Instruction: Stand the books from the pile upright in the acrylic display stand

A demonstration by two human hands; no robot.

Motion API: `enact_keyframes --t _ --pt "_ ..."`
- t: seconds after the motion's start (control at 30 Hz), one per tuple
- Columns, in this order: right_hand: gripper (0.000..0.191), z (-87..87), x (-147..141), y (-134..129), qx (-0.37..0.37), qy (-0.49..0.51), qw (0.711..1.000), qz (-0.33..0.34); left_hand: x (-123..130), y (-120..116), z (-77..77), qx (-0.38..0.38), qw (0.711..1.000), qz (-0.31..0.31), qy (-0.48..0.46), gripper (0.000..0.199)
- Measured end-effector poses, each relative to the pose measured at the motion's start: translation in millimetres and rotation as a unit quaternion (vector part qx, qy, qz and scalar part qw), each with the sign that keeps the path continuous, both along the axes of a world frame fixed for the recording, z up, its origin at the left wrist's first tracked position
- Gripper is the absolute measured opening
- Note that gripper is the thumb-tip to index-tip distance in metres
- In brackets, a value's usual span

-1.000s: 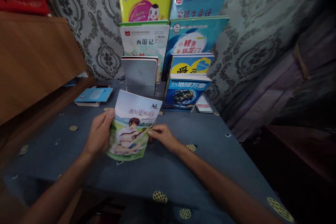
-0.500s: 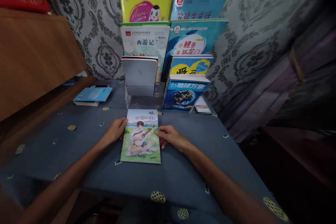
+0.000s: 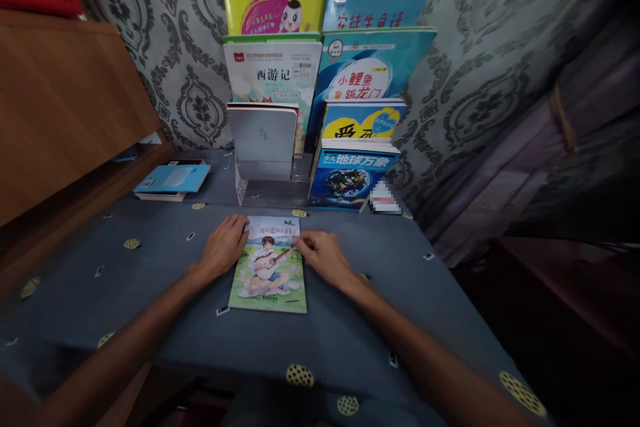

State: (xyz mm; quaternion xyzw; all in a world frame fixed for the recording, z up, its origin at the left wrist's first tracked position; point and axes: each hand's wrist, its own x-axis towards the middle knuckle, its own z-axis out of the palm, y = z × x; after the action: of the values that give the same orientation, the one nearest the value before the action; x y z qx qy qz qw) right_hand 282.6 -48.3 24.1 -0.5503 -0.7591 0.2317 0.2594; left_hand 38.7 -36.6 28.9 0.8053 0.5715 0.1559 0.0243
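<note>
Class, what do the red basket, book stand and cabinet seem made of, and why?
Red basket: probably moulded plastic, evenly coloured, slotted. Book stand: likely clear, glossy acrylic; tablecloth shows through. Cabinet: matte, brown, woodgrained, so wood or laminate.

Your left hand (image 3: 225, 244) rests at the left edge of the guitar-player book (image 3: 270, 273), fingers near its upper corner; your right hand (image 3: 324, 255) touches the right edge, thumb and fingertips together; the book lies face up on the blue tablecloth (image 3: 200, 327), its title toward the rack. Beyond it, you have the clear rack (image 3: 273, 192) with a grey-covered book (image 3: 264, 140) standing in its front left part; the earth-cover book (image 3: 350, 180) stands to the right, with taller books behind both; over to your left, a light-blue book (image 3: 175, 177) lies on other books near the wooden cabinet (image 3: 70, 107).
</note>
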Motion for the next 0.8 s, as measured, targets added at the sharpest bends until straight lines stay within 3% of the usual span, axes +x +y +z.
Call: enact_keyframes --t 0.1,0.2,0.3,0.43,0.63,0.8 --pt "0.024 0.2 -28 1 0.089 -0.022 0.992 0.084 -3 2 -12.0 -0.003 1.000 -0.011 -0.027 0.026" --pt "0.041 -8.4 -57 6 0.116 -0.049 0.974 0.187 -7 4 -20.6 -0.003 0.999 -0.020 -0.040 0.027" --pt "0.049 -21.5 -74 14 0.109 -0.082 0.965 0.223 -9 5 -24.8 0.007 0.999 -0.027 -0.039 0.028" --pt "0.050 -33.9 -67 25 0.108 -0.081 0.970 0.201 -8 6 -24.4 0.011 0.999 -0.029 -0.027 0.029" --pt "0.043 -40.4 -13 39 0.100 -0.075 0.989 0.081 -6 6 -21.1 -0.009 1.000 -0.018 0.001 0.033" --pt "0.040 -44.9 14 38 0.119 -0.014 0.991 0.064 -4 8 -22.7 -0.010 0.997 -0.047 0.065 0.042"
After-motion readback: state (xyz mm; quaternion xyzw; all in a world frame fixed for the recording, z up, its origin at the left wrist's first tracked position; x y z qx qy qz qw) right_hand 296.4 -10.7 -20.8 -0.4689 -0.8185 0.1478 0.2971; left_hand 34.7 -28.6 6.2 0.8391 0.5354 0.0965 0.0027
